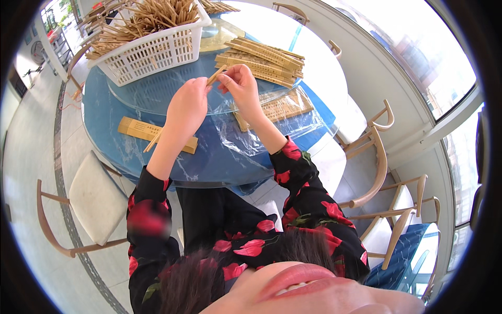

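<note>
My left hand is closed round a few slim wooden chopsticks. Their upper ends stick out past the fingers, and their lower ends show beside my left wrist. With thumb and fingertips, my right hand pinches at the upper ends. Under my left forearm lies a tan printed paper sleeve or thin pack, partly hidden by the arm. Beneath my right wrist is a clear plastic bag around a flat stack of tan sleeves. How many chopsticks I hold cannot be made out.
A white slatted basket heaped with loose chopsticks stands at the far left of the round, blue-covered table. Right of it lies a loose stack of tan printed packs. Wooden chairs surround the table.
</note>
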Available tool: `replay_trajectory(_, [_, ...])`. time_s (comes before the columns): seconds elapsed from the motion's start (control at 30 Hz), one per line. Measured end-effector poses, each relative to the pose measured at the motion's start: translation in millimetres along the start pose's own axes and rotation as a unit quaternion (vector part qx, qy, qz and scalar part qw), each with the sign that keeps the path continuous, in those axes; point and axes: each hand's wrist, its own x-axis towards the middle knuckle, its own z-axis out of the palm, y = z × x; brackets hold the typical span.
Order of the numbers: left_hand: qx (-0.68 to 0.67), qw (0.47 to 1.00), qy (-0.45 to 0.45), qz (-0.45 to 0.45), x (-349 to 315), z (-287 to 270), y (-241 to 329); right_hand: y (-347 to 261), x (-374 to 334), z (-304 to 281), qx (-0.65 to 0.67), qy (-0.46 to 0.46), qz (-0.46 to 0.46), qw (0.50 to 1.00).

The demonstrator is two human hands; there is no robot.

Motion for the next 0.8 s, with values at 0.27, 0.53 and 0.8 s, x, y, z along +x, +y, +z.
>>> replay_trajectory(0.27, [0.113, 0.994, 0.000, 0.012, -25.3, -3.8, -22.5, -5.6, -22.7, 40.9, -0.440, -0.133, -0.324, 0.827])
replay_trajectory(0.53, [0.068, 0.994, 0.064, -0.057, -56.6, -88.8, -65.4, 5.6, -8.1, 13.0, -0.460, -0.157, -0.239, 0.841])
replay_trajectory(0.8, [-0.530, 0.782, 0.272, -0.183, -66.3, -57.9, -73.4, -11.6, -29.8, 45.8, -0.430, -0.230, -0.217, 0.846])
